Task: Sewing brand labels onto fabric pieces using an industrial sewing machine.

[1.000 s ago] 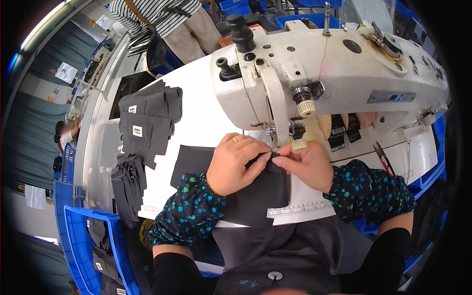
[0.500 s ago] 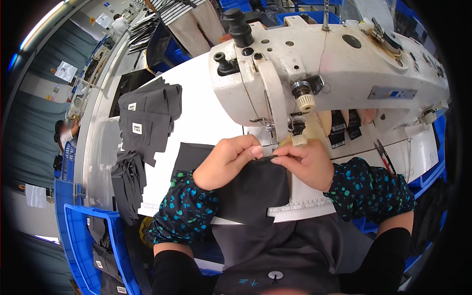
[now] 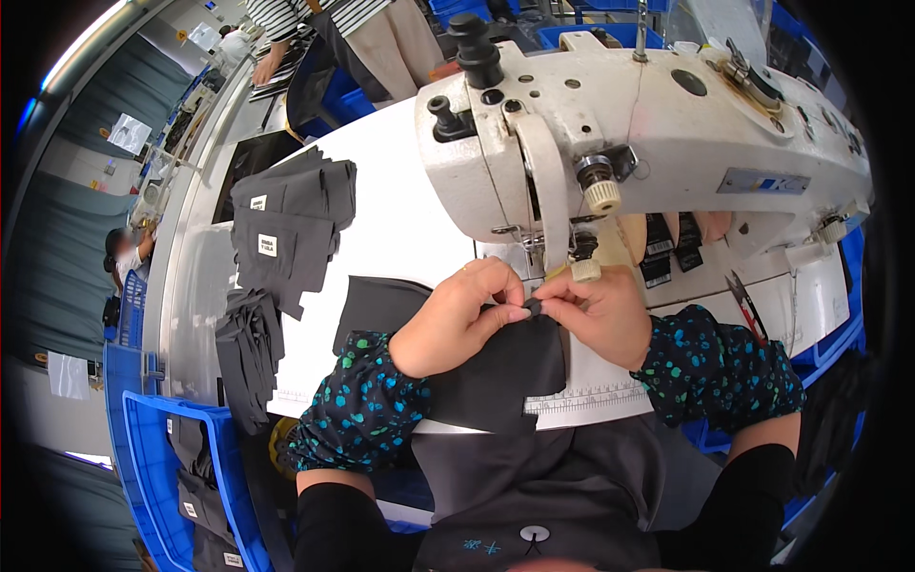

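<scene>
White table (image 3: 391,195) underneath. On it, toward right, white sewing machine (image 3: 686,129). At lower left, blue crate (image 3: 246,496) holding dark pieces. On table, near edge, before machine: dark grey cloth (image 3: 491,372). Farther left, stack of grey pieces (image 3: 303,259). Left hand (image 3: 450,326) and right hand (image 3: 600,316): fingertips pinched on cloth's upper edge, close together. At right, snips (image 3: 747,307).

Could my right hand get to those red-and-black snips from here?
Probably yes: the snips lie on the white table beside your right sleeve, with nothing seen covering their blades, though your right hand is pinching the dark cloth and would likely need to release it.
</scene>
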A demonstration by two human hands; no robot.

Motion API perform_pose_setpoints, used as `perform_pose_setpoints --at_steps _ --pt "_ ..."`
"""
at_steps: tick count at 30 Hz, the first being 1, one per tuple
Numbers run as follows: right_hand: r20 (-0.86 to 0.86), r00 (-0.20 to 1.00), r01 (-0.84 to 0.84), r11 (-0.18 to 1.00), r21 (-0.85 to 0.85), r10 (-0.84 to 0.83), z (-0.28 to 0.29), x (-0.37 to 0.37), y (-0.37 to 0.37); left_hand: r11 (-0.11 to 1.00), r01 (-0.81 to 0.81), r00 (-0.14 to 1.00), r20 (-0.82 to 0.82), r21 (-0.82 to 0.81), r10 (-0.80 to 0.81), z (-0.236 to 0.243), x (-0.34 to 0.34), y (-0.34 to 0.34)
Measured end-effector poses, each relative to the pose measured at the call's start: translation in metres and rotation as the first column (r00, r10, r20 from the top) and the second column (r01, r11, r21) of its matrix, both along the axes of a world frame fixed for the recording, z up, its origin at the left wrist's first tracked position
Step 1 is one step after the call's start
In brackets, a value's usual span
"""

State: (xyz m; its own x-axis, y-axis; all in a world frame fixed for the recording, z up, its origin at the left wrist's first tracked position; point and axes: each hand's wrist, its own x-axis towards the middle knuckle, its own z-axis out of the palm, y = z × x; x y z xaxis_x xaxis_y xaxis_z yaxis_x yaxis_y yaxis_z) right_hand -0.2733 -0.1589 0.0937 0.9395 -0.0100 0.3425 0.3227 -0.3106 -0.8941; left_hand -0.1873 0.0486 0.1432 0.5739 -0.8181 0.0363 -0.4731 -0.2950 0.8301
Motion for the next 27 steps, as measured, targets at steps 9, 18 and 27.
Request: perform_pose_setpoints --at_steps 9,18,27 --pt "-0.161 0.981 -0.110 0.994 0.007 0.110 0.013 -0.003 0.003 0.984 0.102 0.961 0.242 0.147 -0.136 0.013 0.000 0.008" --pt "-0.177 0.970 -0.178 0.983 -0.051 0.167 0.015 -0.004 0.002 0.962 0.232 0.969 0.052 0.146 -0.242 0.003 0.016 0.013" --pt "-0.456 0.857 -0.115 0.951 0.286 0.241 0.008 0.003 0.001 0.998 0.066 0.992 -0.110 -0.010 -0.066 0.000 0.018 0.011"
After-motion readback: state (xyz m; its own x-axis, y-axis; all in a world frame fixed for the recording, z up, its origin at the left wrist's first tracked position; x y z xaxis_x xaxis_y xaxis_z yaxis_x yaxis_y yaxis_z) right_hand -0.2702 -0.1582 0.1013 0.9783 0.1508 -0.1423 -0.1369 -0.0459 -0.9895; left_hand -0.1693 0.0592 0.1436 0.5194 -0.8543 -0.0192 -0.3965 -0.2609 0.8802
